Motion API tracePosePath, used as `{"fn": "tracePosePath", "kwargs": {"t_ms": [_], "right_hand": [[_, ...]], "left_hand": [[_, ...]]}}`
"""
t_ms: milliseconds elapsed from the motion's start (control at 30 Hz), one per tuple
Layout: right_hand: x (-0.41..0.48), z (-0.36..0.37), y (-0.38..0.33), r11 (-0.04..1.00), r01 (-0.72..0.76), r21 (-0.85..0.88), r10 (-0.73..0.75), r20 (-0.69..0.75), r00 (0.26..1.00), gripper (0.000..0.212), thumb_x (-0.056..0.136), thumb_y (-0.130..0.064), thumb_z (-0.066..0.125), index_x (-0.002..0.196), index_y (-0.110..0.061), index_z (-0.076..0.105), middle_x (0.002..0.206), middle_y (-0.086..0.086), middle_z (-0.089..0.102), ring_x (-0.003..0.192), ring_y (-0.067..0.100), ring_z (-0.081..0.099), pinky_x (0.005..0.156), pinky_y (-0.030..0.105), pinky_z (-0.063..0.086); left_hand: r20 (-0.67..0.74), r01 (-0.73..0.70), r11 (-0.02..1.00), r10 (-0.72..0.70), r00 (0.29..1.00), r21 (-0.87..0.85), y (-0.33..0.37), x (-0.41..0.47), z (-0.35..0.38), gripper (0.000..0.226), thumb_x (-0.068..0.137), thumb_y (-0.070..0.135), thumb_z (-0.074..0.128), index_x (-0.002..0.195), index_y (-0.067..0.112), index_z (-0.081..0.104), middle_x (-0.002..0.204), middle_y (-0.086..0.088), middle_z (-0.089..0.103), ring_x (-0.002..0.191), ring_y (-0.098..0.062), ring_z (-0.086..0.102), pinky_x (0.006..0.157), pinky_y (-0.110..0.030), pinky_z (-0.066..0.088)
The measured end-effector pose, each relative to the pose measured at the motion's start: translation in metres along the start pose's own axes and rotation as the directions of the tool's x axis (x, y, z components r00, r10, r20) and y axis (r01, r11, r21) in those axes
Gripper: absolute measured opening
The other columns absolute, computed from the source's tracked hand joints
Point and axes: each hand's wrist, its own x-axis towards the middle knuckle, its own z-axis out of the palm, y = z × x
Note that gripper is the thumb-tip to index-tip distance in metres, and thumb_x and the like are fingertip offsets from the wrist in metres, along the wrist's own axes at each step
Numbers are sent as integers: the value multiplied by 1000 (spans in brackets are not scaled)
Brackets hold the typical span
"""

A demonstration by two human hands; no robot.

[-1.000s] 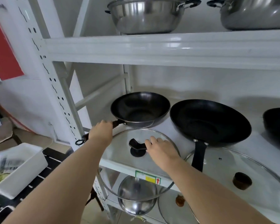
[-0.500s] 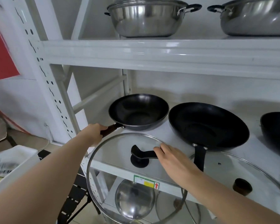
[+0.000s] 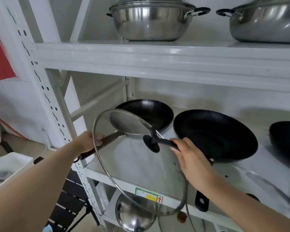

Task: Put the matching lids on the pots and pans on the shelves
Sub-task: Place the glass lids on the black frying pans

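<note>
On the middle shelf (image 3: 141, 166), at ten o'clock, the small black wok (image 3: 155, 113) sits with its handle clasped in the left hand (image 3: 88, 142), likely to steady it. The right hand (image 3: 190, 158) has its grip closed on the glass lid (image 3: 139, 164) by the handle, tilted toward the wok, probably to seat it.

the white metal shelf (image 3: 157, 59) carries two shiny silver steel pots (image 3: 149, 20) with black side handles, and below them a black round wok (image 3: 154, 113) with a reddish-brown handle beside a wider black frying pan (image 3: 214, 134). the clear round glass lid (image 3: 141, 164) has a silver metal rim and a black knob handle. a green-edged white sticker (image 3: 148, 197) with a yellow patch and a red arrow marks the shelf edge, and a red panel (image 3: 0, 57) shows on the white wall.
</note>
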Motion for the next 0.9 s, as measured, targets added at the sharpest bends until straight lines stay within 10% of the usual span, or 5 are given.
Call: {"fn": "tracePosePath", "kwargs": {"t_ms": [300, 500, 900], "right_hand": [[112, -2, -23, 982, -79, -170, 60, -112, 992, 37, 96, -12, 49, 131, -24, 48, 102, 10, 56, 93, 29, 60, 64, 30, 37], [182, 22, -17, 952, -140, -272, 138, -25, 990, 24, 96, -8, 46, 117, -9, 57, 111, 17, 55, 105, 35, 55, 79, 40, 47], [233, 85, -15, 933, -196, -303, 171, -106, 980, 27, 93, 2, 45, 113, -3, 63, 112, 19, 59, 106, 37, 55, 84, 40, 45]], "left_hand": [[-137, 117, 881, -60, 989, 459, 65, -29, 19, 42, 87, 35, 55, 124, 17, 43, 118, -2, 57, 105, -23, 62, 84, -35, 49], [-152, 181, 857, -121, 981, 482, 78, 6, 29, 33, 84, 18, 59, 117, 22, 58, 77, 4, 51, 83, -21, 57, 77, -31, 48], [-236, 238, 840, -135, 962, 488, 74, 26, 49, 29, 86, 14, 55, 113, 21, 61, 73, 3, 46, 81, -21, 52, 72, -29, 40]]}}
